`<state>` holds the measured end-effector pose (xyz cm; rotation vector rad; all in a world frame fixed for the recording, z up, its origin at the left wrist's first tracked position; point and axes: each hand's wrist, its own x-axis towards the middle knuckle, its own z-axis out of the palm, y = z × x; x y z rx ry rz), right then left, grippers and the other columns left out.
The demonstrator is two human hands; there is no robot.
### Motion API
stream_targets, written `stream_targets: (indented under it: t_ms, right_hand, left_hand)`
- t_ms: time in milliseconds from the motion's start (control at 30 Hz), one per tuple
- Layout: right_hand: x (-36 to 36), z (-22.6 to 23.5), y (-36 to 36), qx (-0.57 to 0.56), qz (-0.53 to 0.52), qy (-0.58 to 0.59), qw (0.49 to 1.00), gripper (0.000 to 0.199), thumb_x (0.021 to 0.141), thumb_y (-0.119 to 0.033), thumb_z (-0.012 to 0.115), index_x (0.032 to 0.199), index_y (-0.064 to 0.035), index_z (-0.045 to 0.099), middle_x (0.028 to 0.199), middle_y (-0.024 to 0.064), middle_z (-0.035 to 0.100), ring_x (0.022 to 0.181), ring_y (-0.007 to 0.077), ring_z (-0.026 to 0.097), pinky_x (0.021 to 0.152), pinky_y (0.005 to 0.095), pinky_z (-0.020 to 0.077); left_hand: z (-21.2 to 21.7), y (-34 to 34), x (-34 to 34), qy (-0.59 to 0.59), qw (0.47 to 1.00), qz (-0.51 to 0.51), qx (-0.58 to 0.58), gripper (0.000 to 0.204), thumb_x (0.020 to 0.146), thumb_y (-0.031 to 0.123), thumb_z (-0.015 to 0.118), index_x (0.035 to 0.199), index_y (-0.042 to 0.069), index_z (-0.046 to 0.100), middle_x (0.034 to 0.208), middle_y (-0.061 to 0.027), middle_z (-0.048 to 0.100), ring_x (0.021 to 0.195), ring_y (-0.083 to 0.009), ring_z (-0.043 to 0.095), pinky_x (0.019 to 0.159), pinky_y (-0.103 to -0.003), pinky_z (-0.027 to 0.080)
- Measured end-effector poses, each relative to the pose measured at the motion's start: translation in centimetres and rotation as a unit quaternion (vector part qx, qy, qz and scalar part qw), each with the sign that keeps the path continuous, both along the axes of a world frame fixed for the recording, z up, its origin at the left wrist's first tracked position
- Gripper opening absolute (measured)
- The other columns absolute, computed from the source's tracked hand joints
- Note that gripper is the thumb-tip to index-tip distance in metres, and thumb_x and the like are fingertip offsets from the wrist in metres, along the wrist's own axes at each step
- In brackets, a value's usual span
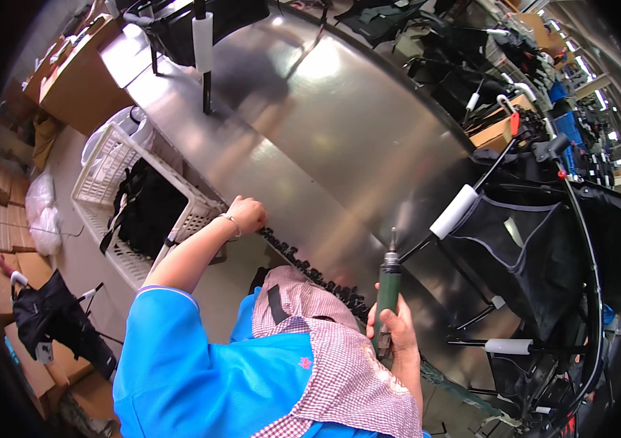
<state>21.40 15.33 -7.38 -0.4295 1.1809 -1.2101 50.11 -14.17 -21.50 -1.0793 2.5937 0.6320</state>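
My right hand (396, 330) is wrapped round a green power screwdriver (389, 292), whose bit points up and away from me over the metal table. My left hand (249, 214) is closed at the near edge of the table; what its fingers hold, if anything, is hidden. A row of small black parts (310, 271) runs along that edge, from beside my left hand towards the screwdriver. To the right of the screwdriver stands a black tubular frame with dark fabric (515, 248) and a white sleeve (455, 212) on one tube.
The shiny metal table (310, 139) stretches away in front of me. At its far left stands another black fabric piece with a white sleeve (203, 42). A white plastic basket (126, 255) with black fabric sits left of my arm. Cardboard boxes (84, 87) are stacked behind it.
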Motion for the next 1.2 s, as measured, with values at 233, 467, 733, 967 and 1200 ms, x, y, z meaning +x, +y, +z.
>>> stream_targets:
  t_ms: [233, 467, 733, 967, 1200]
  right_hand:
    - [2.2, 2.5, -2.5, 0.031, 0.113, 0.181, 0.976, 0.095, 0.067, -0.021, 0.086, 0.140, 0.0007, 0.030, 0.102, 0.0103, 0.061, 0.077, 0.0171, 0.065, 0.066, 0.0304, 0.0549]
    - [3.3, 4.8, -2.4, 0.012, 0.119, 0.277, 0.953, 0.111, 0.057, -0.032, 0.091, 0.142, 0.0009, 0.029, 0.131, 0.0147, 0.052, 0.121, 0.0202, 0.049, 0.104, 0.0324, 0.0365]
    - [2.4, 4.8, -0.2, -0.009, 0.099, 0.327, 0.940, 0.107, 0.059, -0.014, 0.090, 0.144, -0.0007, 0.027, 0.102, 0.0024, 0.057, 0.077, 0.0071, 0.055, 0.071, 0.0238, 0.0488]
    - [1.6, 3.7, 1.4, -0.030, 0.043, 0.120, 0.991, 0.105, 0.060, -0.022, 0.090, 0.143, -0.0015, 0.030, 0.113, 0.0076, 0.056, 0.097, 0.0156, 0.058, 0.086, 0.0282, 0.0466]
    - [1.3, 4.2, 1.5, -0.072, 0.013, 0.004, 0.997, 0.094, 0.062, -0.035, 0.087, 0.134, -0.0022, 0.035, 0.076, 0.0077, 0.058, 0.068, 0.0137, 0.058, 0.062, 0.0252, 0.0456]
  left_hand:
    - [6.8, 1.3, -7.2, 0.432, 0.679, 0.245, 0.540, 0.007, 0.087, 0.005, 0.055, 0.081, 0.002, 0.058, 0.085, -0.0089, 0.064, 0.076, -0.0177, 0.064, 0.067, -0.027, 0.052]
    - [11.7, 2.5, -11.5, 0.471, 0.524, 0.155, 0.693, 0.003, 0.088, 0.005, 0.054, 0.085, 0.004, 0.054, 0.094, -0.0125, 0.064, 0.080, -0.0202, 0.065, 0.070, -0.028, 0.054]
    - [12.2, 3.2, -14.6, 0.453, 0.533, 0.055, 0.713, 0.005, 0.089, 0.008, 0.057, 0.087, 0.004, 0.055, 0.093, -0.0117, 0.064, 0.082, -0.0184, 0.062, 0.079, -0.031, 0.052]
    - [12.7, 2.9, -17.9, 0.443, 0.580, -0.022, 0.684, 0.009, 0.090, 0.012, 0.061, 0.089, 0.005, 0.056, 0.086, -0.0096, 0.062, 0.082, -0.0191, 0.060, 0.078, -0.032, 0.049]
    - [12.8, 3.6, -20.7, 0.435, 0.496, -0.043, 0.751, 0.017, 0.088, 0.018, 0.065, 0.089, 0.005, 0.056, 0.086, -0.0103, 0.062, 0.082, -0.0219, 0.059, 0.079, -0.035, 0.048]
